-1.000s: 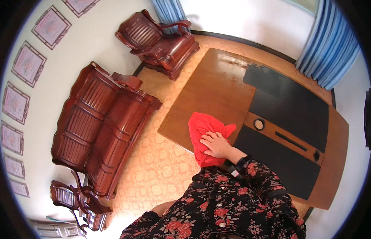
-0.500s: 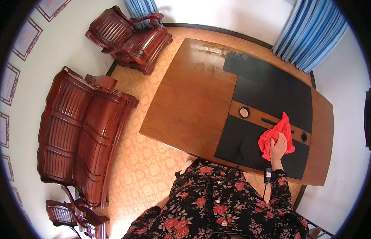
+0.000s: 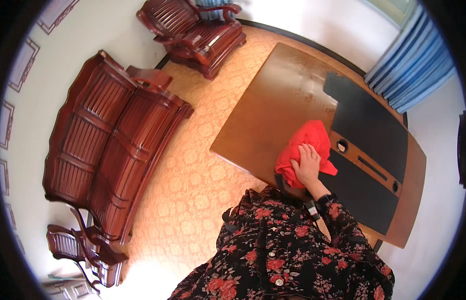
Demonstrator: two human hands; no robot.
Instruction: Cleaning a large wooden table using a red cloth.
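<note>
My right hand [image 3: 307, 163] presses down on a bunched red cloth [image 3: 313, 134], with its fingers bent over the folds. The cloth lies on the wooden tabletop [image 3: 253, 120], at the left border of the black inlaid panel [image 3: 365, 107]. One corner of the cloth reaches onto the near black panel [image 3: 363, 190]. A dark band circles my right wrist, below the floral sleeve. My left hand is out of the picture.
A round hole [image 3: 342, 145] and a narrow slot [image 3: 372, 168] break the wooden strip between the panels. To the left stand a carved wooden bench [image 3: 113, 150] and an armchair [image 3: 193, 40]. Blue curtains [image 3: 413, 60] hang at the far right.
My right hand has moved left with the red cloth, from the near black panel and wooden strip onto the brown wood. The whole view has also shifted and turned.
</note>
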